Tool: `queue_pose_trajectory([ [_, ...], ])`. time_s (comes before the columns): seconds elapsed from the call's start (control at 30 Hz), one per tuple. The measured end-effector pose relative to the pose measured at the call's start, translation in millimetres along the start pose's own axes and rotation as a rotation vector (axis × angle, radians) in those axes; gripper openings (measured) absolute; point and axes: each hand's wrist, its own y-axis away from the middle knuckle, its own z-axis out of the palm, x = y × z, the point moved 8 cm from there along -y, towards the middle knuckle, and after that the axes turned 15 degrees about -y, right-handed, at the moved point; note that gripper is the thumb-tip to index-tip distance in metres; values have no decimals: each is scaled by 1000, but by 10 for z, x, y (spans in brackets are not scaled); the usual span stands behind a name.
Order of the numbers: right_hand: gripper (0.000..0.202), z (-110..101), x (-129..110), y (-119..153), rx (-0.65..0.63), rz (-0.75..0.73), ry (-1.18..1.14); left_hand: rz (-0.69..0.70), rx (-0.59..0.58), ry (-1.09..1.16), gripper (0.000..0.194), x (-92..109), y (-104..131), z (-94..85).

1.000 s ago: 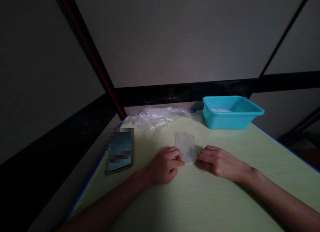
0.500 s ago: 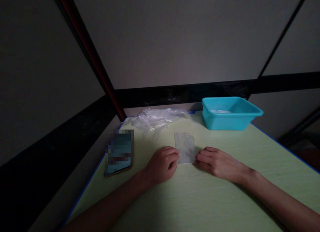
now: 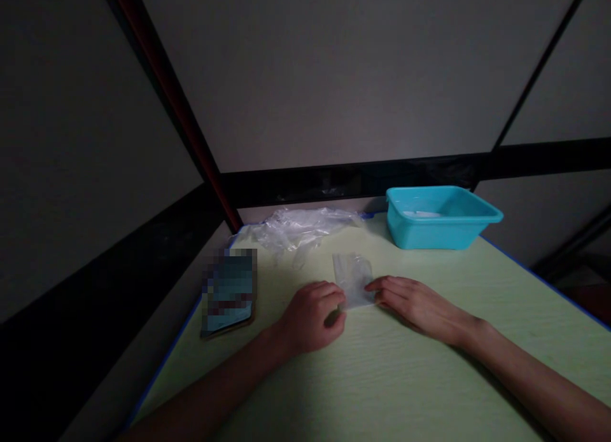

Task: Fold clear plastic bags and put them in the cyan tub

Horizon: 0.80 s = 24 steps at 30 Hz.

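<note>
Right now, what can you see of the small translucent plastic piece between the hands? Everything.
The small, whitish, translucent plastic piece looks thin, roughly rectangular and slightly wrinkled, with a streaky band along its left side. It lies roughly flat on the pale green, blue-edged table. The bare left hand's fingertips meet its lower left edge; the bare right hand's fingers overlap its right edge. Whether it's a bag or single sheet, I can't tell.
</note>
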Motion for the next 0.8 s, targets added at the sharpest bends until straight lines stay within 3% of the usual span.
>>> queue_pose_trajectory([
  [0.33,17,5,19,-20,-13,69,-53,20,28,-68,19,14,23,13],
  [0.63,21,12,-58,26,-46,-79,31,58,-10,-91,20,46,16,23],
  [0.8,24,17,-34,39,-45,-51,61,83,6,-105,15,56,24,25],
])
